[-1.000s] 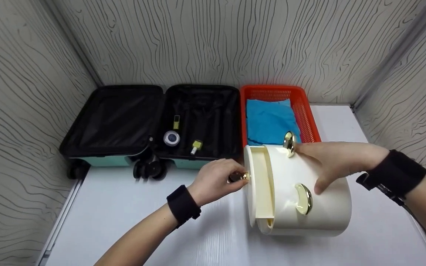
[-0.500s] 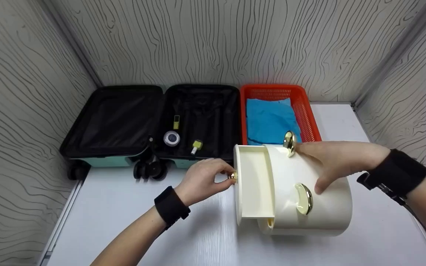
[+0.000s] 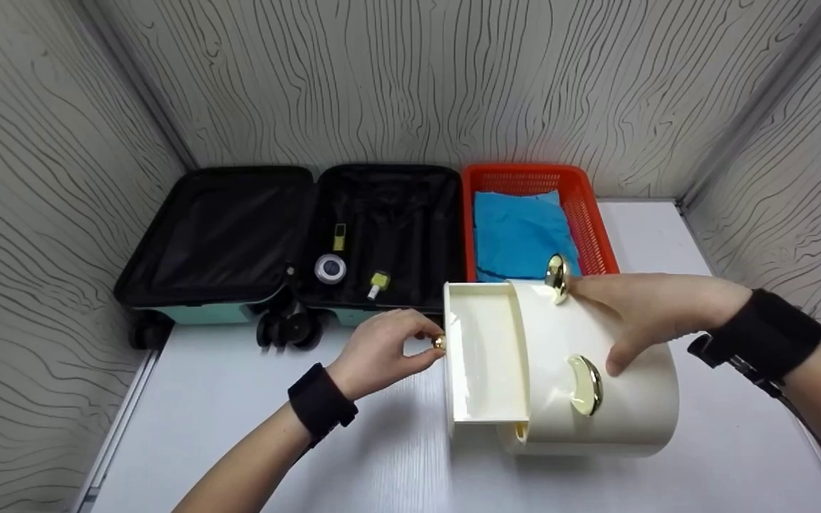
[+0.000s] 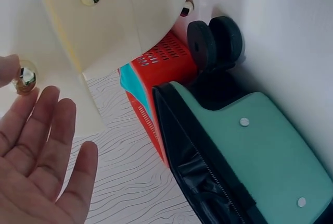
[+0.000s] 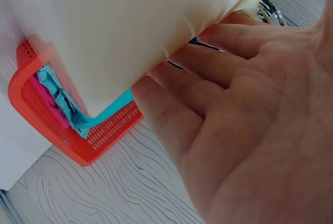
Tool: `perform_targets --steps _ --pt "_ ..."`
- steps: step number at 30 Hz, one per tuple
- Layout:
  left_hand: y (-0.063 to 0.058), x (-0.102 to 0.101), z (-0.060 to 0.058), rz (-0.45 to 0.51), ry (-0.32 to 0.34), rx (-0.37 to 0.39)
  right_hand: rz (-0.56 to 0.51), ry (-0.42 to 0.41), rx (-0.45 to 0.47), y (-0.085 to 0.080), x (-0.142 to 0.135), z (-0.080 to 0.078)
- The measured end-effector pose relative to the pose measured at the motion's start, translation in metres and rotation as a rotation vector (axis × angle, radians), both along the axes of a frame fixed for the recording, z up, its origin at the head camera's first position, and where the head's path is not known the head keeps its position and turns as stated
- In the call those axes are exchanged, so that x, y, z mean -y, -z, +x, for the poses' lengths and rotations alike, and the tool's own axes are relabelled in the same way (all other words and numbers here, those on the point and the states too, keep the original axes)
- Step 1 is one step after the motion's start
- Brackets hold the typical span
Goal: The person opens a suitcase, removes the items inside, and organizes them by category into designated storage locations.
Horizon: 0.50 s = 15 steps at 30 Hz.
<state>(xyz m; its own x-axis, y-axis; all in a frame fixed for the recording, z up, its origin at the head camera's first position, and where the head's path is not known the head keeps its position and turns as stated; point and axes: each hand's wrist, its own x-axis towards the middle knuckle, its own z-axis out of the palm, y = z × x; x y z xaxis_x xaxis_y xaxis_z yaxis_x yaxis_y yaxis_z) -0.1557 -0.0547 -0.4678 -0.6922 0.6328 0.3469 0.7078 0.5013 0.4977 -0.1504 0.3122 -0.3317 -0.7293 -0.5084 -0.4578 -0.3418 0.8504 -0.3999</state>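
Observation:
In the head view a cream, rounded storage box with gold-trimmed handles stands on the white table. Its drawer is pulled out to the left, and I see only bare cream floor inside it. My left hand pinches the drawer's gold knob between thumb and index finger; in the left wrist view the other fingers are spread. My right hand rests on the box, its thumb on top beside a handle. The right wrist view shows those fingers lying nearly straight against the box's far side.
Behind the left hand lies an open suitcase with black wheels. Inside are a round tin, a small yellow-green bottle and a yellow-green item. A red basket with blue cloth stands behind the box.
My left hand has moved left with the knob, drawing the drawer farther out of the box. The right hand and the box have stayed in place.

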Motion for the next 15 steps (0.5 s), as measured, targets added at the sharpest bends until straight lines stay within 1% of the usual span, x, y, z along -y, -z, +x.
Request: perform_targets --steps 7,15 --pt "0.0010 0.0003 0.0006 -0.008 -0.006 0.027 -0.004 -0.029 -0.027 -0.0002 -0.0020 0.0009" --pt "0.0025 0.0021 0.0018 -0.014 -0.008 0.065 0.015 -0.023 -0.037 0.0005 -0.0019 0.0006"
